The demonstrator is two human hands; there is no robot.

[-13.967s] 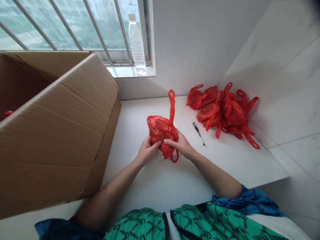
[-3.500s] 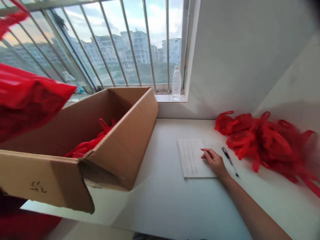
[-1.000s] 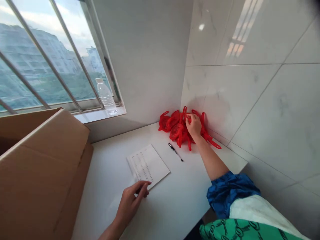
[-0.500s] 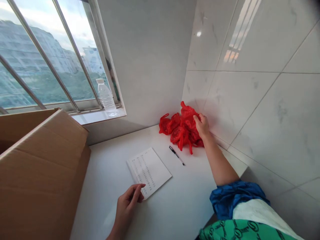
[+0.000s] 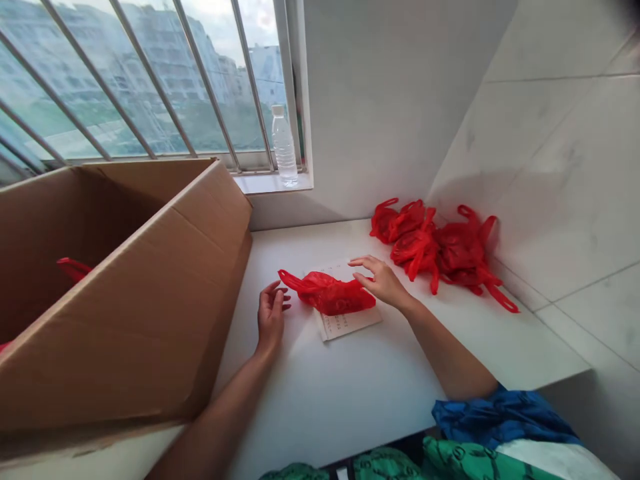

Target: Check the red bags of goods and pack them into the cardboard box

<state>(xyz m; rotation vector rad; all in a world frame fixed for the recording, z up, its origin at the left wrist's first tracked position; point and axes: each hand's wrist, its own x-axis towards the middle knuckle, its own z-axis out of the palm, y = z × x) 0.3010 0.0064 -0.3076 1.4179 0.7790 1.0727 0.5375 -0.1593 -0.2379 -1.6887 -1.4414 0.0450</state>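
A red plastic bag (image 5: 330, 293) with something bundled in it is over a white notebook (image 5: 345, 327) with rows of writing, between my two hands. My left hand (image 5: 271, 313) is beside the bag's handle end, its fingers loosely curled and apart, holding nothing. On the other side, my right hand (image 5: 383, 281) is open at the bag's right end, with fingers stretched out above it; whether the thumb touches the bag I cannot tell. The bag covers much of the notebook, and the pen is out of sight.
More red plastic bags (image 5: 450, 247) are heaped in the corner by the tiled wall. At the left stands a large open cardboard box (image 5: 165, 300) with some red plastic inside. A clear bottle (image 5: 285, 150) stands on the sill of the barred window. All this surrounds a white tabletop (image 5: 300, 393).
My right hand has come left from the heap, and one red bag now is over the notebook. My left hand has moved toward it. The view has turned left, showing more of the box.
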